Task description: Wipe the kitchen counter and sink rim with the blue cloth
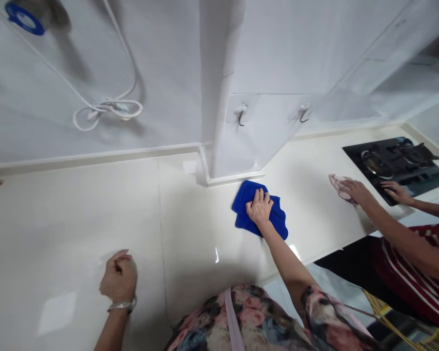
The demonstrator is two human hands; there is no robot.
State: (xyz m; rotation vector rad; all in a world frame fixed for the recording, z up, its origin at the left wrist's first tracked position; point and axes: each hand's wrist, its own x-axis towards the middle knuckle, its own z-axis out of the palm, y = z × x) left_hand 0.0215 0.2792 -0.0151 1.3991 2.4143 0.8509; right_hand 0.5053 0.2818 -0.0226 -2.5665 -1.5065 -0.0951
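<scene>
My right hand (pixel 260 208) presses down on a blue cloth (pixel 279 219), its fingers bent over the fabric. The cloth lies folded and partly crumpled on the pale countertop (pixel 190 219), close to the corner of the jutting wall. Over to the left, my left hand (pixel 120 278) rests on the same countertop with its fingers curled in. A silver bracelet (pixel 122 305) circles that wrist. I see nothing in the curled fingers.
To the right, a co-worker's hand (pixel 354 191) holds a light-coloured cloth (pixel 338 186) on the counter; their other hand (pixel 397 191) touches the black gas stove (pixel 424 178). Two hooks (pixel 240 116) stick to the wall. A bundled white cord (pixel 108 108) hangs at upper left.
</scene>
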